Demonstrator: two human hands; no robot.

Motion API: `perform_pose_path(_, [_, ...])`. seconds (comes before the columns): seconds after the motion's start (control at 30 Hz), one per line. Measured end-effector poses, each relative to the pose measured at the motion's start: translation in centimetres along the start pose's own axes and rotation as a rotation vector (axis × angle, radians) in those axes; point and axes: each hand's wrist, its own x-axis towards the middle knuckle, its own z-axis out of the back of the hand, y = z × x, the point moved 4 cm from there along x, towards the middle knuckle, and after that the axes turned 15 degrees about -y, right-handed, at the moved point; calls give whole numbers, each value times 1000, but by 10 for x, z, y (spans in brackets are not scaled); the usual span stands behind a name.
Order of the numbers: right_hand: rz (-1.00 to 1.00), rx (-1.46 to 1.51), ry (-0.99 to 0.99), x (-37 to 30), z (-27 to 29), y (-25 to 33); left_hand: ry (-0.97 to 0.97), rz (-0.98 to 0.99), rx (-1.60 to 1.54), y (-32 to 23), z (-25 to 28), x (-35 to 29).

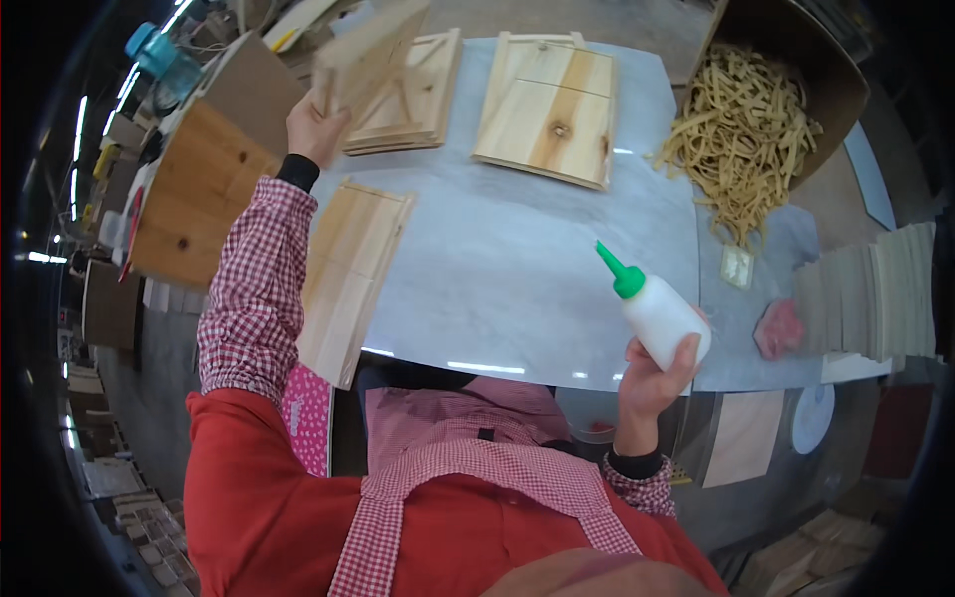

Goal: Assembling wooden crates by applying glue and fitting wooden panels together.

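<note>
My left hand (319, 129) grips the lower edge of a wooden panel (370, 52), which is tilted and smeared by motion. Beneath and behind it lies a stack of wooden panels with strips (435, 95). In my right hand (661, 383) is a white squeeze bottle (665, 320) with a green nozzle (622, 271) pointing up and left, held above the table's front edge. Another pair of stacked pale boards (546, 109), one with a dark knot, rests at the far middle. Near my left forearm, a long wooden panel (348, 269) lies along the table's left edge.
The pale, shiny table (497, 269) spreads before me. At the far right, an open box (841, 95) spills tan rubber bands (746, 129). A pink crumpled cloth (778, 329) and stacked boards (875, 289) sit at right. Leaning boards (199, 194) and a blue bottle (164, 60) stand left.
</note>
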Motion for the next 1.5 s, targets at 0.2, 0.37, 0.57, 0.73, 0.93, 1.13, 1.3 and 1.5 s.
perform_pose_path(0.2, [-1, 101, -12, -14, 19, 14, -36, 1137, -1267, -50, 100, -103])
perform_pose_path(0.37, [25, 134, 77, -24, 14, 31, -169, 1503, -1535, -128, 124, -287])
perform_pose_path(0.57, [42, 106, 143, -10, 25, 12, 70, 1770, -1530, -180, 84, -391])
perform_pose_path(0.73, [202, -53, 167, 16, -5, -32, 178, 1829, -1542, -170, 82, -411])
perform_pose_path(0.93, [267, -295, 348, 49, -57, -82, 366, 1900, -1262, -168, 100, -403])
perform_pose_path(1.13, [224, -402, 410, 64, -87, -93, 382, 1877, -1238, -166, 110, -399])
perform_pose_path(1.3, [-59, -298, 392, 70, -87, -105, 435, 1867, -1308, -167, 111, -398])
perform_pose_path(1.5, [247, -323, 444, 48, -66, -115, 420, 1887, -1231, -168, 148, -406])
